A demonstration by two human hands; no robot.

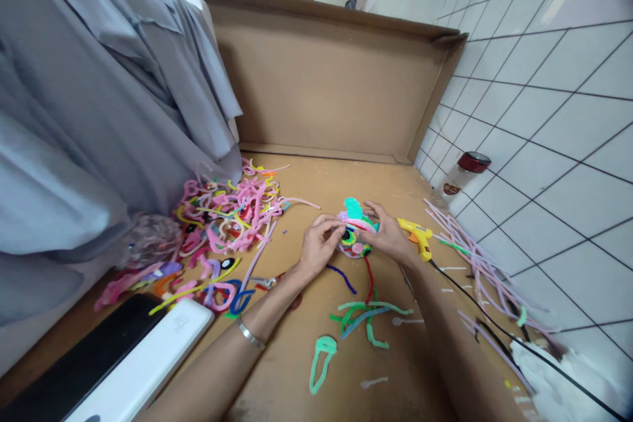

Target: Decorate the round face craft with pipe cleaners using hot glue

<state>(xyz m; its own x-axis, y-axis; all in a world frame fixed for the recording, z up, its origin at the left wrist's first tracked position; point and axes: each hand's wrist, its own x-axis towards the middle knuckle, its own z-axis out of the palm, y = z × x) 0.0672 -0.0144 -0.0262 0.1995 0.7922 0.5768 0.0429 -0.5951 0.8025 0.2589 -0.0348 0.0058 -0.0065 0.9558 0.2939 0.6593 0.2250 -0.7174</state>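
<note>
A small colourful pipe-cleaner figure [353, 208] with a teal top, a pink band and green-ringed black eyes is between my hands, over the cardboard surface. My left hand [320, 245] pinches at its left side, by a bit of dark blue pipe cleaner near the eye. My right hand [386, 234] curls round its right side with the fingers behind it. My fingers hide part of the figure. Below lie a dark blue pipe cleaner [342, 277], a red pipe cleaner [370, 280], several green pipe cleaners [361, 310] and a mint-green looped piece [324, 359].
To the left are a heap of mostly pink pipe cleaners [237, 217], a white power bank [148, 362] and a grey cloth [113, 92]. On the right are a yellow glue gun [418, 237] with a black cable, lilac pipe cleaners [469, 254] and a red-lidded jar [462, 175] by the tiled wall.
</note>
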